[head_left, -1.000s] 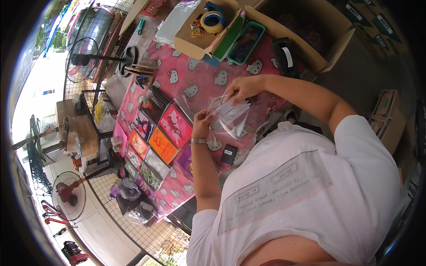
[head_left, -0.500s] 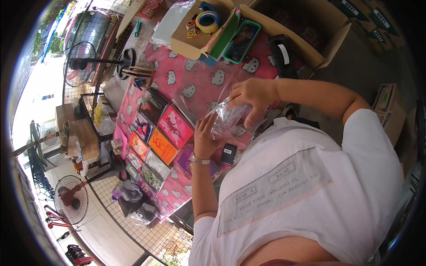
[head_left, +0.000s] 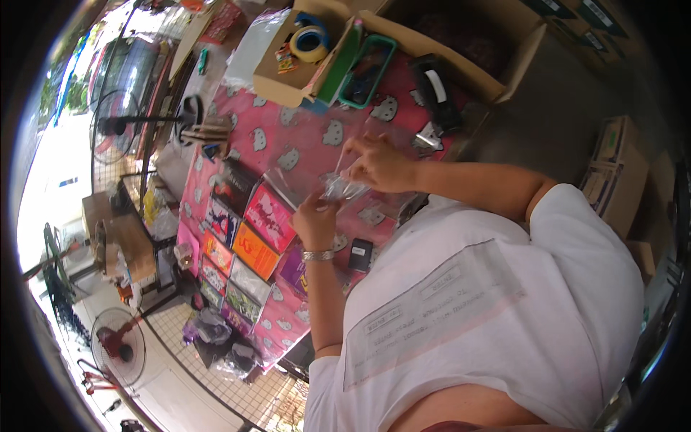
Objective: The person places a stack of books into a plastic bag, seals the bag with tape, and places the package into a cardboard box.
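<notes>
Over the near right part of the table, a crumpled clear plastic sleeve stretches between my two hands. My left hand, with a metal watch band at its wrist, is closed on the sleeve's near left side. Across from it, my right hand has bent fingers and thumb at the sleeve's upper right side. Glare and the clear film make its exact edges hard to see. To the left of my left hand lie rows of flat square covers, among them a pink one and an orange one. Close to my left wrist sits a small black box.
Beyond my right hand are a black tape dispenser, a green plastic basket and a cardboard box holding tape rolls. A larger open carton stands at the far right. A pink patterned cloth covers the table. Fans stand at left.
My right hand has lifted off the plastic's middle to its upper side, fingers more bent. My left hand has stayed on the plastic. The whole view has shifted slightly.
</notes>
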A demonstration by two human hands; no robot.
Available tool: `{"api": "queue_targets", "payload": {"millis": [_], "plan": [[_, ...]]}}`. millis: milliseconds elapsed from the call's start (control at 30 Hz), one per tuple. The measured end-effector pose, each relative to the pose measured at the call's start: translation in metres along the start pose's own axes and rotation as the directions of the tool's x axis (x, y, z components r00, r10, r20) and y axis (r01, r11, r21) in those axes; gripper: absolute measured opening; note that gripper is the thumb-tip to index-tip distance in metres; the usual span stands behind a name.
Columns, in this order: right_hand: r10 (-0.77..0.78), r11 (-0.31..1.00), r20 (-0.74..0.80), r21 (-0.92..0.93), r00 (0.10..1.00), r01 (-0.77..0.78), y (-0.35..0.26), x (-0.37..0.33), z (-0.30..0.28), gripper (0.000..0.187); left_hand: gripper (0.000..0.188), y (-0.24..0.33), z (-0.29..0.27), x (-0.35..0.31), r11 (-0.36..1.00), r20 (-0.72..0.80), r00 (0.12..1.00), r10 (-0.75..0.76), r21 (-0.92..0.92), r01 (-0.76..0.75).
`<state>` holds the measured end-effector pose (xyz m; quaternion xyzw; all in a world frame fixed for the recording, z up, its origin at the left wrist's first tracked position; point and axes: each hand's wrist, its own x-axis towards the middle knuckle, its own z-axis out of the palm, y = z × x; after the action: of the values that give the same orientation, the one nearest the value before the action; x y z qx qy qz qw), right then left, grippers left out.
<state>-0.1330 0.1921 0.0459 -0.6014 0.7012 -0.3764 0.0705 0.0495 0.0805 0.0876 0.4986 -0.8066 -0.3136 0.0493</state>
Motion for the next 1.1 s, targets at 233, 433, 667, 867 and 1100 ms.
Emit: {"api": "queue_targets", "payload": {"millis": [233,433,667,867,1100], "plan": [[0.756,0.641,-0.345,0.215,0.556,-0.737,0.153,-0.111,-0.037,0.025,0.037,-0.031,0.01,0.024,0.832,-0.034,0.897,0.44,0.391,-0.393],[0.916,0.089,0.181,0.779,0.359,-0.621,0.148,-0.123,-0.031,0.013,0.009,-0.056,0.038,0.026,0.517,0.132,0.99,-0.056,-0.844,0.142],[0.725,-0.452,0.586,0.801,0.362,-0.392,0.142,-0.167,0.012,0.006,0.01,-0.048,0.045,0.024,0.449,0.088,0.993,-0.077,-0.886,0.113],[0.077,0.235,0.646,0.729,0.76,-0.643,0.07,0.06,0.0,0.028,0.027,-0.043,0.044,0.022,0.432,0.045,0.994,-0.104,-0.898,0.085],[-0.024,0.999,0.96,0.033,0.281,-0.028,0.089,0.126,0.091,0.059,0.037,-0.035,0.048,0.024,0.565,0.01,0.998,-0.07,-0.824,0.048]]}}
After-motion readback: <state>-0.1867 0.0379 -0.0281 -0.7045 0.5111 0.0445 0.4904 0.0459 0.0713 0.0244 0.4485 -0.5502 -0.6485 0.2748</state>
